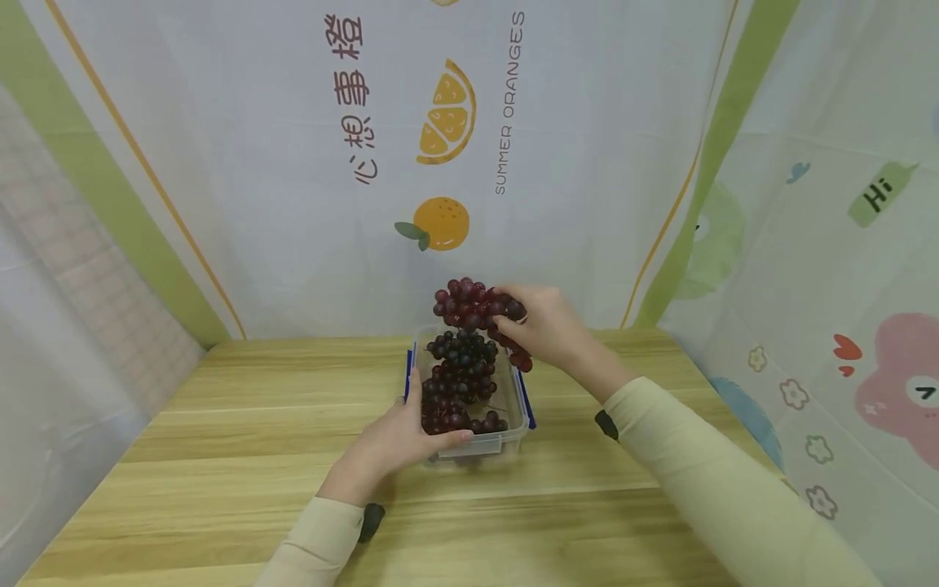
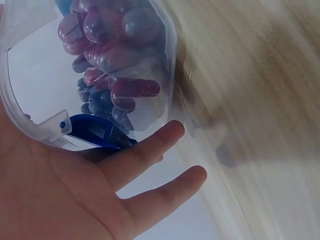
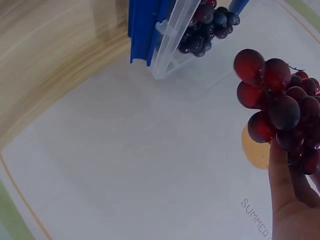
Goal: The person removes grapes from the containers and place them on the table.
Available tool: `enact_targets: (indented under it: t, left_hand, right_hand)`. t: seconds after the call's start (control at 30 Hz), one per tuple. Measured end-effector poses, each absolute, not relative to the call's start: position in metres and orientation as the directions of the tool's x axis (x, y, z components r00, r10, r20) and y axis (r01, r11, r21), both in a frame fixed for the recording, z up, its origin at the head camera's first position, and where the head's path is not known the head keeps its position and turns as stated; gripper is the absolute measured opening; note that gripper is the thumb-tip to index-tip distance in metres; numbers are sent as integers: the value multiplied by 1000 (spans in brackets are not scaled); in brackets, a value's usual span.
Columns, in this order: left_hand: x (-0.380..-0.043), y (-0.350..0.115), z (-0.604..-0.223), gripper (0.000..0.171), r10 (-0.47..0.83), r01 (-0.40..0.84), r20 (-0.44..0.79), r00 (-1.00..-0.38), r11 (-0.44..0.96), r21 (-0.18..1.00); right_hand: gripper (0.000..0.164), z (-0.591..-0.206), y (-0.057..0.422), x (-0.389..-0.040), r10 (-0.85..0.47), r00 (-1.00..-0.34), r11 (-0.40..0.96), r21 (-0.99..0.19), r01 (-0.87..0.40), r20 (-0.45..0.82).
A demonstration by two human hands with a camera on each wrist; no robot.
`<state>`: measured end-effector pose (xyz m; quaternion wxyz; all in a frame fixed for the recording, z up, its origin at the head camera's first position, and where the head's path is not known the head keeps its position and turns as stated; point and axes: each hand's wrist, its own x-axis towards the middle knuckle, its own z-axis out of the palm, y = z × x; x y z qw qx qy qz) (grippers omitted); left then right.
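Observation:
Dark red grapes point(image 1: 465, 303) hang in a bunch from my right hand point(image 1: 546, 326), above the far end of a clear plastic container point(image 1: 513, 444). My thumb and fingers pinch this bunch, and in the right wrist view its grapes point(image 3: 285, 112) hang clear of the container. More dark grapes point(image 1: 462, 371) lie inside the container, blackish at the far end and redder near the front. My left hand point(image 1: 396, 436) rests against the container's near left corner, its thumb along the front rim. Two straight, spread fingers point(image 2: 150, 155) show beside a blue clip point(image 2: 95, 131) in the left wrist view.
The container stands on a wooden table point(image 1: 279, 424) near its back edge, with blue clips point(image 1: 526, 399) folded down at its sides. Behind the table hangs a white curtain point(image 1: 293, 244) printed with oranges. Another patterned curtain point(image 1: 807, 285) hangs along the right side.

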<state>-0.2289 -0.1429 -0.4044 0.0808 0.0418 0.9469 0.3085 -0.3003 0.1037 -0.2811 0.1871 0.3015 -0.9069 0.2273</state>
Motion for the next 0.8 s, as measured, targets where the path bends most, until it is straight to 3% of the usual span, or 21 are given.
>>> enact_targets:
  t: [0.53,0.8]
  left_hand:
    - [-229,-143,-404,146,120,18,-141,-983,818,575]
    - [-229,-142,-405,146,113,12,-142,-983,822,569]
  right_hand:
    - [45,-297,144,-313,-246,-873,803,-415,-427,422]
    - [36,-324,159,-322,-149,-908,807,-482,-341,393]
